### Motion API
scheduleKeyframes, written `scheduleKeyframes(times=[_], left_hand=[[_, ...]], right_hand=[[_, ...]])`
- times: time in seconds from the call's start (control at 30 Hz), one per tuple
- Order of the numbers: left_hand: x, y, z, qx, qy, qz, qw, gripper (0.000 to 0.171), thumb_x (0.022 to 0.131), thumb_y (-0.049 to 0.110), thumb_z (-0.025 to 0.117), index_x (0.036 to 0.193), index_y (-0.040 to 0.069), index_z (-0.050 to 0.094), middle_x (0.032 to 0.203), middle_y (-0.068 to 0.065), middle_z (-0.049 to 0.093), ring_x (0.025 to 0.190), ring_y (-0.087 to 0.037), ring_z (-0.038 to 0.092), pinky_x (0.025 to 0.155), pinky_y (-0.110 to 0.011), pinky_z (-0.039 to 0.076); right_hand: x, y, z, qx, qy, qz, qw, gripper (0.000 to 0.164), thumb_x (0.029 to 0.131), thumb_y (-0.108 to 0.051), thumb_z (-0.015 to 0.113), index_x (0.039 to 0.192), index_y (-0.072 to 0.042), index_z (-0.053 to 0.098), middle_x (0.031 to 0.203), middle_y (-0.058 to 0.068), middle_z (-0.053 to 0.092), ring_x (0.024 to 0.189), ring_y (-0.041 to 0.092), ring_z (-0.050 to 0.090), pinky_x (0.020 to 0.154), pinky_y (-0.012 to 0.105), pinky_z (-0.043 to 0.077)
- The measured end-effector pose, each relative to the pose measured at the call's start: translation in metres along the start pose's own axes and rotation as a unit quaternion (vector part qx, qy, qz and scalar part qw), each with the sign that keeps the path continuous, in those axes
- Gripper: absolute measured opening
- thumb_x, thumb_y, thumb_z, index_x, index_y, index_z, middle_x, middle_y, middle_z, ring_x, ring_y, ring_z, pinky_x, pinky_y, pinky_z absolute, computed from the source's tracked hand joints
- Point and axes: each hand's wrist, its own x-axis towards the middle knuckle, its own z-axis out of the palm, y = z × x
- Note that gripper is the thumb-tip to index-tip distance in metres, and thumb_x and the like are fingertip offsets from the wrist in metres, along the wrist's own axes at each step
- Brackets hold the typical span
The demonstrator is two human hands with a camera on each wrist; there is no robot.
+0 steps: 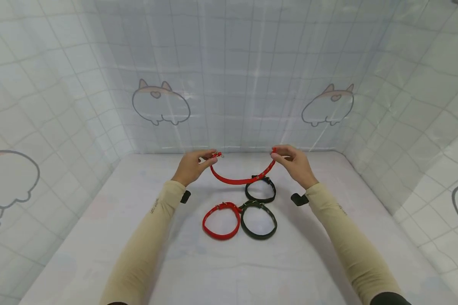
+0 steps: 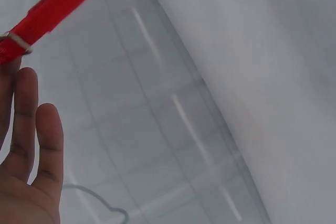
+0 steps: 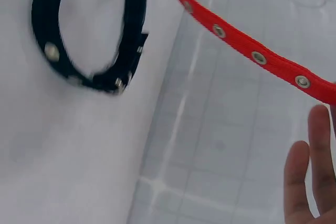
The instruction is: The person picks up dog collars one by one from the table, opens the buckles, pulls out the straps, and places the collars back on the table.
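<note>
Strap of red, metal-eyeleted fabric point(image 1: 234, 182) hangs unfastened above the white table point(image 1: 236, 271), ends pinched by the left hand point(image 1: 192, 165) and right hand point(image 1: 295, 164); we judge this positioning, the next move calling for joined ends.

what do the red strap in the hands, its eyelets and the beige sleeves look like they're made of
Red strap: probably woven webbing, perhaps nylon; fabric-like texture, mostly matte.
Eyelets: likely metal, silvery with bright rims.
Beige sleeves: seemingly thin, smooth fabric, creased near the elbow; the fibre can't be told.
</note>
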Motion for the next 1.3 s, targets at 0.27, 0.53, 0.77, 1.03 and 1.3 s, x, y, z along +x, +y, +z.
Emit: scheduleKeyframes(times=[0.27,0.53,0.77,1.03,1.3], left_hand=[[0.02,-0.029,-0.007,-0.011,-0.02,-0.049,0.9985,0.034,0.086,0.032,0.067,0.119,0.025,0.063,0.104,0.006,0.065,0.094,-0.014,0.057,0.078,-0.036,0.049],[0.036,-0.052,-0.002,-0.035,-0.022,-0.102,0.9939,0.036,0.084,0.037,0.067,0.116,0.021,0.064,0.108,0.003,0.063,0.096,-0.016,0.056,0.082,-0.036,0.048],[0.043,-0.071,0.015,-0.06,-0.032,-0.14,0.9878,0.035,0.084,0.033,0.069,0.113,0.014,0.064,0.106,-0.002,0.063,0.096,-0.019,0.058,0.082,-0.037,0.048],[0.045,-0.074,0.021,-0.047,-0.057,-0.149,0.9861,0.036,0.084,0.032,0.069,0.115,0.014,0.063,0.105,-0.003,0.064,0.095,-0.019,0.059,0.081,-0.036,0.049],[0.038,-0.069,0.014,0.026,-0.087,-0.164,0.9824,0.037,0.088,0.026,0.066,0.122,0.013,0.061,0.109,-0.008,0.064,0.1,-0.024,0.059,0.083,-0.041,0.048]], right_hand=[[0.02,0.023,-0.006,-0.001,0.053,-0.021,0.998,0.031,0.088,-0.02,0.066,0.118,-0.009,0.062,0.115,0.011,0.062,0.103,0.024,0.057,0.09,0.042,0.044],[0.038,0.055,-0.012,0.014,0.08,0.014,0.997,0.031,0.087,-0.023,0.067,0.117,-0.013,0.062,0.112,0.01,0.063,0.103,0.024,0.056,0.088,0.043,0.045],[0.047,0.101,-0.013,-0.004,0.088,0.072,0.994,0.038,0.084,-0.034,0.069,0.117,-0.016,0.063,0.108,0.002,0.065,0.103,0.018,0.056,0.088,0.045,0.043],[0.037,0.113,-0.021,-0.048,0.073,0.096,0.991,0.042,0.084,-0.04,0.068,0.118,-0.017,0.06,0.109,0.005,0.066,0.104,0.022,0.057,0.089,0.045,0.043],[0.027,0.123,-0.032,-0.152,0.024,0.122,0.98,0.035,0.086,-0.021,0.069,0.115,-0.003,0.062,0.106,0.017,0.065,0.098,0.032,0.06,0.081,0.045,0.048]])
